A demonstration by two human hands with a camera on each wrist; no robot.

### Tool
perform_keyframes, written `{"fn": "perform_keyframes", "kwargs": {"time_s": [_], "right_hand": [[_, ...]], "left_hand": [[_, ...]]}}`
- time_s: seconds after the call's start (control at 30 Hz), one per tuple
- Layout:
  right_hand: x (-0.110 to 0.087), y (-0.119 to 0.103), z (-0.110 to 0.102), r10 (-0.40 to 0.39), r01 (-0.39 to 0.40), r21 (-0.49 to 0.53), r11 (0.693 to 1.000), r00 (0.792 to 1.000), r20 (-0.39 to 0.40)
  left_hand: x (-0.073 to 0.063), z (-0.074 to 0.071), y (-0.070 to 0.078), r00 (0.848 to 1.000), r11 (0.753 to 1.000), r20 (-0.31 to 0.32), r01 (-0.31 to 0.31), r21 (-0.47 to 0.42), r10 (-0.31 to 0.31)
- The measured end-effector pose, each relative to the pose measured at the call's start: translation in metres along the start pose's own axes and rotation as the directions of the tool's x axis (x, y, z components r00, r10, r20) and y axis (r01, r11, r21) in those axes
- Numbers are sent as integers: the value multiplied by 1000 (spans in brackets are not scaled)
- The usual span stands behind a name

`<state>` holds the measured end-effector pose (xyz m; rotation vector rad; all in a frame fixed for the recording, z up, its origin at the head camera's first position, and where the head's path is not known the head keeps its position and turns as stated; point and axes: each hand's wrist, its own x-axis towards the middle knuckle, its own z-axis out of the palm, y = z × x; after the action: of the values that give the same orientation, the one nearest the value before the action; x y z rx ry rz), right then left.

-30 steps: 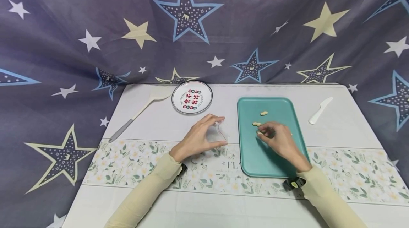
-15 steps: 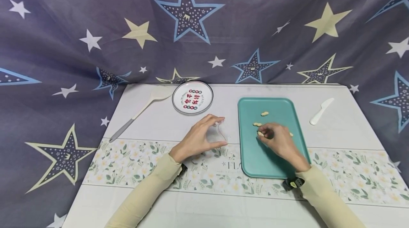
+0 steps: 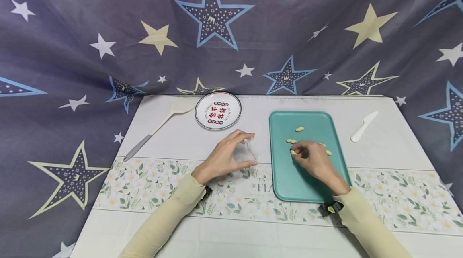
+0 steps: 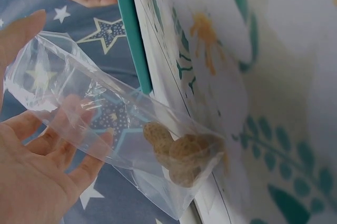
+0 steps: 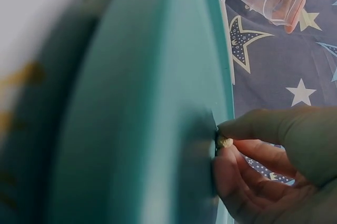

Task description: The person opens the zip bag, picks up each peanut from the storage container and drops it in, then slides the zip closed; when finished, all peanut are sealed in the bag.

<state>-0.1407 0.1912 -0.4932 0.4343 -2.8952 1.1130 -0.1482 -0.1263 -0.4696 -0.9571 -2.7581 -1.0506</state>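
Note:
My left hand (image 3: 225, 154) holds a clear plastic bag (image 4: 121, 103), its thumb and fingers spread at the mouth. Several peanuts (image 4: 181, 153) in their shells lie in the bag's bottom, seen in the left wrist view. Over the teal tray (image 3: 296, 187), my right hand (image 3: 314, 161) pinches a peanut (image 5: 225, 143) between thumb and fingers, low at the tray's surface. Two loose peanuts lie beyond that hand: a far one (image 3: 299, 129) and a nearer one (image 3: 291, 141). To its right, more peanuts (image 3: 328, 152) are partly hidden by the hand.
A round plate (image 3: 218, 110) with red lettering stands at the back. Left of it lies a spatula (image 3: 159, 127) with a grey handle. A white plastic knife (image 3: 363, 126) rests right of the tray. Star-patterned cloth (image 3: 231, 69) hangs behind the table.
The peanut at my right fingertips shows more plainly than a second ago. My right hand has shifted slightly, uncovering more of the peanuts to its right. The left hand stays still with the bag.

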Motion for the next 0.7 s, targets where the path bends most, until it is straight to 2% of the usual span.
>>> {"fn": "perform_keyframes", "kwargs": {"time_s": [0.7], "right_hand": [[-1, 2, 2, 26, -26, 9, 1000, 1000, 14]], "left_hand": [[2, 2, 3, 1000, 1000, 15, 11, -2, -11]]}}
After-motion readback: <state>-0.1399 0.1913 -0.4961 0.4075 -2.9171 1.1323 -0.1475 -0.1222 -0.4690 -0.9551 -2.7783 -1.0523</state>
